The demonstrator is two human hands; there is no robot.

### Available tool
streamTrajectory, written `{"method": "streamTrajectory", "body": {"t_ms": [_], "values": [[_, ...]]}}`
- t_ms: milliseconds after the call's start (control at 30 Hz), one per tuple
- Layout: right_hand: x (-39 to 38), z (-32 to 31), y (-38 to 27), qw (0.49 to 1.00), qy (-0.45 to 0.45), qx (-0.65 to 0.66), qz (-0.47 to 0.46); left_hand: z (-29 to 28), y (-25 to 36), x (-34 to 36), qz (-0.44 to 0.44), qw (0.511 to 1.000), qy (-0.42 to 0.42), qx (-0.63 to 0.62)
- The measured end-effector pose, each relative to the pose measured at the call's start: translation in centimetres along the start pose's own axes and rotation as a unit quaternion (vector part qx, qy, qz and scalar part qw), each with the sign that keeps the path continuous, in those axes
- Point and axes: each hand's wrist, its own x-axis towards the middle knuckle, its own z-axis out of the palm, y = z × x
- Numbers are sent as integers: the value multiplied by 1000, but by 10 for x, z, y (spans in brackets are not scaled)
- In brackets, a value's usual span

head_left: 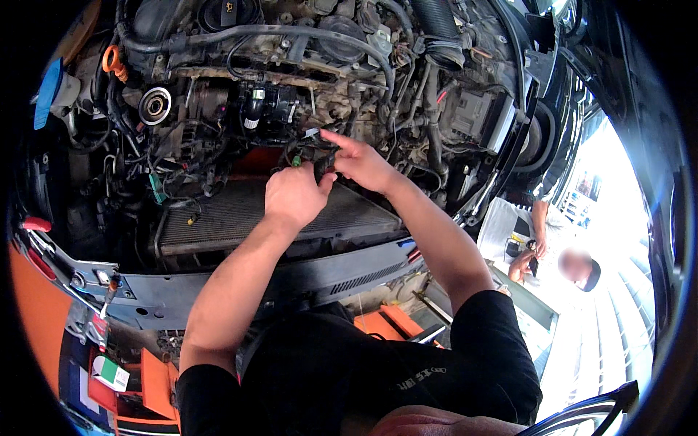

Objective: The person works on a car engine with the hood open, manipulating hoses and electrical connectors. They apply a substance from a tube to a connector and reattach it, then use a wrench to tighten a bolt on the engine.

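Observation:
Both my hands are over the radiator (218, 225) at the front of an open engine bay. My left hand (297, 192) is closed in a loose fist, its fingers mostly hidden behind its back. A small green piece (296, 161) shows just above its knuckles. My right hand (362, 166) is close beside it, index finger stretched out to the left and the other fingers curled. A dark part (324, 166) lies between the two hands; what exactly they grip is hidden. Beyond them sits the engine (280, 109), with a black cylindrical part (253, 109) bearing a white label.
Loose wiring with a teal connector (156, 189) hangs at the left, near a round filter-like opening (155, 107). An orange-handled dipstick (111, 59) stands farther back. The front crossmember (291, 287) runs before me. Orange tool drawers (156, 381) stand lower left; another person (538, 240) is at the right.

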Motion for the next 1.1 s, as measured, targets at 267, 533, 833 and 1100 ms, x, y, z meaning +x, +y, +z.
{"method": "streamTrajectory", "body": {"t_ms": [267, 533, 833, 1100], "values": [[9, -10, -23, 928, -11, 358, 107, -5, 3, 0, -4, 1000, -11, 2], [-13, 3, -37, 969, -33, 240, 52, 0, -2, 0, -3, 1000, -8, 7], [27, -31, -55, 993, 1, 48, 109, 1, -1, 0, 3, 1000, -5, 9], [78, -32, -74, 934, -58, -348, -47, -1, 4, -2, -8, 999, -40, 6]]}}
